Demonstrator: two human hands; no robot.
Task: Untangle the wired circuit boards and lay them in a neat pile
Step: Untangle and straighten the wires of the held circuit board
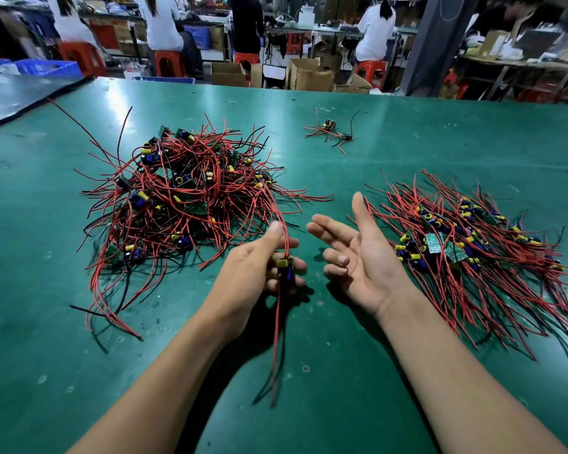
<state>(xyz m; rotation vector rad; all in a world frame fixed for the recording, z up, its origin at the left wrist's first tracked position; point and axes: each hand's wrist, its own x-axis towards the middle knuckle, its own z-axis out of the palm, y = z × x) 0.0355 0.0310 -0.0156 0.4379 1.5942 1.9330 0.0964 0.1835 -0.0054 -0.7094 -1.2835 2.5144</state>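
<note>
A tangled heap of small circuit boards with red and black wires (181, 198) lies on the left of the green table. A flatter, combed pile of boards (466, 247) lies on the right, its wires fanned toward me. My left hand (256, 273) holds one circuit board (285, 268) with yellow and blue parts. That board's red wires run up toward the heap and also hang down below my hand. My right hand (358, 253) is beside it, palm up, fingers spread, holding nothing.
The green table mat (309, 371) fills the view. Two loose wired boards (330, 129) lie at the far centre. Beyond the table's far edge are cardboard boxes (309, 75), red stools and seated people at other benches.
</note>
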